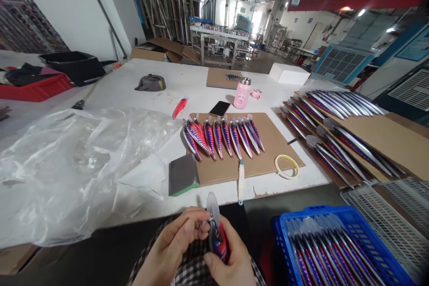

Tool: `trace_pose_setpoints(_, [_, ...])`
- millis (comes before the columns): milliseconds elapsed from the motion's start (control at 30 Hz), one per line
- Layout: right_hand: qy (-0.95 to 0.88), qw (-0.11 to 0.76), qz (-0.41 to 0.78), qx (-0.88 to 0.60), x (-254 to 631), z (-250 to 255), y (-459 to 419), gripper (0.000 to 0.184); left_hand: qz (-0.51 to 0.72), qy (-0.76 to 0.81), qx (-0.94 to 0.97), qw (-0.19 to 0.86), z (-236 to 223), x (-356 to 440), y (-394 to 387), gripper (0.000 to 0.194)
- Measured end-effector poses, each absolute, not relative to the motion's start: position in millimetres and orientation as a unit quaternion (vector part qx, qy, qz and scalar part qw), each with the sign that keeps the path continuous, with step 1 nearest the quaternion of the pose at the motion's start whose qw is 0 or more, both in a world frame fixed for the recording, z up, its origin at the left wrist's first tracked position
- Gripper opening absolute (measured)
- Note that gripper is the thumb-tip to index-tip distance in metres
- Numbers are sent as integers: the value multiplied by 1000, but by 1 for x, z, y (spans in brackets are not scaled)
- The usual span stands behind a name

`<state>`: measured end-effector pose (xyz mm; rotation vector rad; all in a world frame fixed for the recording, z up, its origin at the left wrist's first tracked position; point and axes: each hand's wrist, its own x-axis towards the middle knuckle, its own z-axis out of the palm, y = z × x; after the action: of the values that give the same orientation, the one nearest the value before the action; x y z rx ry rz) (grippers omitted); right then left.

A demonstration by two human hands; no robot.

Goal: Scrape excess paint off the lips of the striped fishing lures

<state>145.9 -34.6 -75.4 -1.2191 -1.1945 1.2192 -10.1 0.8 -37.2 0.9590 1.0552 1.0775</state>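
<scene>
Low in the view, my right hand grips the pink and blue body of a fishing lure, whose clear plastic lip points up. My left hand pinches the lure's nose, near a small metal fitting that my fingers partly hide. Beyond my hands, a row of several similar lures lies on a brown cardboard sheet. A grey sanding sponge sits at the sheet's near corner. A white-handled tool lies just ahead of my hands.
A crumpled plastic sheet covers the white table's left side. A blue crate of lures stands at right, beside cardboard racks of lures. A tape roll, phone and pink bottle are on the table.
</scene>
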Motion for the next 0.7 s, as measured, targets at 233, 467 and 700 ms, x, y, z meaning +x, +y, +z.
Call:
trace_pose_setpoints(233, [-504,444,452,-587,144,-81,-41,77,438,476,524,553,-39,-9,10,13])
trace_pose_setpoints(467, [-520,440,432,-591,143,-85,-43,77,377,548,532,524,-32,-1,4,13])
trace_pose_setpoints(700, [-551,440,408,-581,148,-90,-44,76,372,569,558,476,-34,1,3,14])
